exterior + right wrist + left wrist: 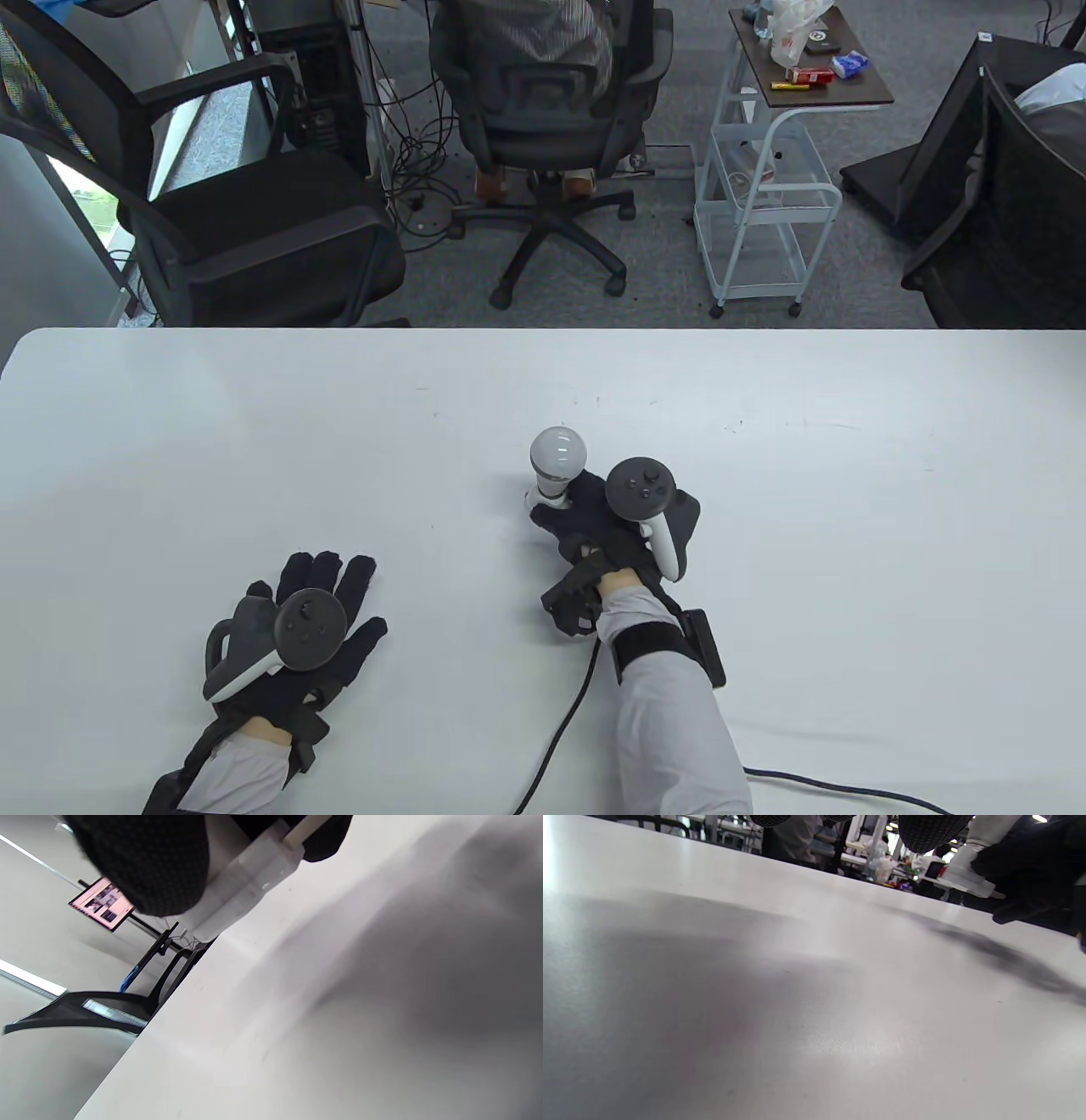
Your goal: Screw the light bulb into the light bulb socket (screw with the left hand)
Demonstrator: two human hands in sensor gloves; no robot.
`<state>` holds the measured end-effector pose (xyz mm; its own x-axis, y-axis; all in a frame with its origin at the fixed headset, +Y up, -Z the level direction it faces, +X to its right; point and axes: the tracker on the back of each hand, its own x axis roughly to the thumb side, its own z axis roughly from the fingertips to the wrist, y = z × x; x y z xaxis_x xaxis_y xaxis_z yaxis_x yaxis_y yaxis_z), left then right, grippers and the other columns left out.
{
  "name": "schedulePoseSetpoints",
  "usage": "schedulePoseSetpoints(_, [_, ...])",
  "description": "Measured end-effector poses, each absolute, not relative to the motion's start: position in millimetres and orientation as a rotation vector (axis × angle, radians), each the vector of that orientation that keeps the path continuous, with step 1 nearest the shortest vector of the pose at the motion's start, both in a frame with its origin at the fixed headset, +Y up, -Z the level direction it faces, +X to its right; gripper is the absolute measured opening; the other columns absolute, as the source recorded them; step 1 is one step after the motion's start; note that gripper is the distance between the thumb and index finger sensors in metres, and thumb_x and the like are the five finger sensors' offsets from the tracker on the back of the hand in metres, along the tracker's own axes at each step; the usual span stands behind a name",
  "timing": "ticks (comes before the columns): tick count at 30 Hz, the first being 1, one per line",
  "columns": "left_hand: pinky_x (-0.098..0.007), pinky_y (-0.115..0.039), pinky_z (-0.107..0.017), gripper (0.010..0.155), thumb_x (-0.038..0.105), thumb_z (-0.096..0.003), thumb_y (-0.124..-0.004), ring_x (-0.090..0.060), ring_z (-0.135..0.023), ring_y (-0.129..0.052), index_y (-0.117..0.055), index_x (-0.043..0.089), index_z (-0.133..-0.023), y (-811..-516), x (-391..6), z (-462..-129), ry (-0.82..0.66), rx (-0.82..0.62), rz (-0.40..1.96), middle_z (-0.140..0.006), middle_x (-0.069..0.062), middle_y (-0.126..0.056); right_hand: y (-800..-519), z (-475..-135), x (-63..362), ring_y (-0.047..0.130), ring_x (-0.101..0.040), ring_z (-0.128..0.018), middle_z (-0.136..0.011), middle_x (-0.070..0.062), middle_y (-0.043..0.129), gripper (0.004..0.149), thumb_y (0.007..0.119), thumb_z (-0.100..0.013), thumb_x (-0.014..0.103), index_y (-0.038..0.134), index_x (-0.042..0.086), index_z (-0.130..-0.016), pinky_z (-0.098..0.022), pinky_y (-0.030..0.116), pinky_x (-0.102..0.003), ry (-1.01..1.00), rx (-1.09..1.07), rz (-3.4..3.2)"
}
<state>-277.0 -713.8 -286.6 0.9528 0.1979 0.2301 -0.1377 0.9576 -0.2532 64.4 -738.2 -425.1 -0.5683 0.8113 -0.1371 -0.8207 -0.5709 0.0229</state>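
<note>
So the right hand (607, 518) is sitting a bit right of the middle of the white table (254, 407), closer to the near edge than the far one, and it's wrapped around the base of the light bulb socket (536, 497). You can only see a small white bit of the socket poking out past the black glove in the table view. The light bulb (557, 454) is standing in the top of that socket, white round globe pointing up and slightly toward the far edge, with a silvery-grey collar right below the globe. Can't tell from here how far it's threaded in. The left hand (310, 624) is well apart from all that, down near the near-left part of the table, lying flat with the palm down and the fingers spread out, not holding anything. Both hands have those controller-looking trackers on the back. A black cable (560, 730) runs from the right wrist down to the near edge. In the left wrist view you mostly get a blurry stretch of tabletop, with the right hand (1031, 878) and the white socket (967, 878) off at the top right. The right wrist view is tilted hard, and shows gloved fingers (148, 861) at the top edge pressed against the white socket (246, 887), which rests on the table.
</note>
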Motion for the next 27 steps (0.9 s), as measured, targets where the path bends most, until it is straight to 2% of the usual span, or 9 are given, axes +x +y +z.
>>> schedulePoseSetpoints(8, [-0.086, -0.023, -0.064, 0.074, 0.054, -0.0652, -0.059, -0.057, -0.109, -0.022, -0.03, 0.018, -0.123, -711, -281, -289, -0.251, -0.241, 0.216, -0.122, -0.031, -0.033, -760, -464, 69, 0.041, -0.043, -0.106, -0.109, -0.006, 0.058, 0.066, 0.09, -0.049, 0.032, 0.054, 0.022, -0.103, -0.072, 0.015, -0.074, 0.232, -0.399, 2.187])
schedulePoseSetpoints(13, [-0.086, -0.022, -0.064, 0.074, 0.054, -0.0652, -0.059, -0.057, -0.109, -0.021, -0.03, 0.018, -0.123, -708, -280, -289, -0.254, -0.217, 0.213, -0.122, -0.032, -0.033, -769, -469, 70, 0.027, -0.029, -0.109, -0.112, -0.001, 0.053, 0.066, 0.09, -0.051, 0.034, 0.051, 0.029, -0.104, -0.075, 0.003, -0.066, 0.299, -0.473, 2.227])
schedulePoseSetpoints(17, [-0.086, -0.022, -0.064, 0.074, 0.054, -0.0651, -0.059, -0.057, -0.109, -0.022, -0.03, 0.018, -0.123, -709, -279, -289, -0.258, -0.217, 0.212, -0.122, -0.031, -0.033, -773, -468, 68, 0.021, -0.027, -0.109, -0.114, 0.002, 0.043, 0.066, 0.088, -0.051, 0.038, 0.049, 0.035, -0.103, -0.075, 0.001, -0.063, 0.309, -0.485, 2.249])
schedulePoseSetpoints(18, [-0.086, -0.022, -0.064, 0.074, 0.054, -0.0652, -0.059, -0.057, -0.109, -0.022, -0.03, 0.018, -0.123, -709, -279, -289, -0.26, -0.219, 0.213, -0.122, -0.032, -0.033, -774, -467, 67, 0.016, -0.029, -0.109, -0.116, 0.001, 0.035, 0.066, 0.086, -0.051, 0.04, 0.046, 0.037, -0.104, -0.076, 0.001, -0.063, 0.324, -0.491, 2.277])
schedulePoseSetpoints(21, [-0.086, -0.022, -0.064, 0.074, 0.054, -0.0651, -0.059, -0.057, -0.109, -0.022, -0.03, 0.018, -0.123, -711, -278, -289, -0.269, -0.225, 0.211, -0.122, -0.032, -0.032, -777, -467, 65, 0.01, -0.027, -0.108, -0.117, 0.006, 0.023, 0.068, 0.08, -0.053, 0.044, 0.034, 0.043, -0.104, -0.076, 0.001, -0.06, 0.401, -0.482, 2.347])
schedulePoseSetpoints(22, [-0.086, -0.022, -0.064, 0.074, 0.054, -0.065, -0.059, -0.057, -0.109, -0.022, -0.03, 0.018, -0.123, -711, -278, -289, -0.27, -0.224, 0.21, -0.122, -0.032, -0.032, -778, -465, 65, 0.005, -0.028, -0.108, -0.117, 0.006, 0.016, 0.077, 0.082, -0.052, 0.045, 0.025, 0.044, -0.104, -0.075, -0.001, -0.059, 0.442, -0.448, 2.348])
schedulePoseSetpoints(23, [-0.086, -0.023, -0.064, 0.074, 0.054, -0.0651, -0.059, -0.057, -0.109, -0.022, -0.031, 0.018, -0.123, -711, -278, -289, -0.271, -0.223, 0.209, -0.122, -0.032, -0.032, -779, -463, 67, 0.0, -0.029, -0.106, -0.116, 0.004, 0.007, 0.088, 0.082, -0.051, 0.047, 0.011, 0.038, -0.103, -0.072, -0.003, -0.058, 0.489, -0.388, 2.344])
schedulePoseSetpoints(27, [-0.086, -0.022, -0.064, 0.074, 0.054, -0.065, -0.059, -0.057, -0.109, -0.02, -0.03, 0.018, -0.123, -710, -280, -288, -0.264, -0.211, 0.214, -0.122, -0.032, -0.03, -779, -446, 77, -0.006, -0.031, -0.103, -0.114, 0.0, 0.003, 0.089, 0.083, -0.051, 0.043, 0.011, 0.032, -0.103, -0.072, -0.004, -0.055, 0.514, -0.308, 2.292])
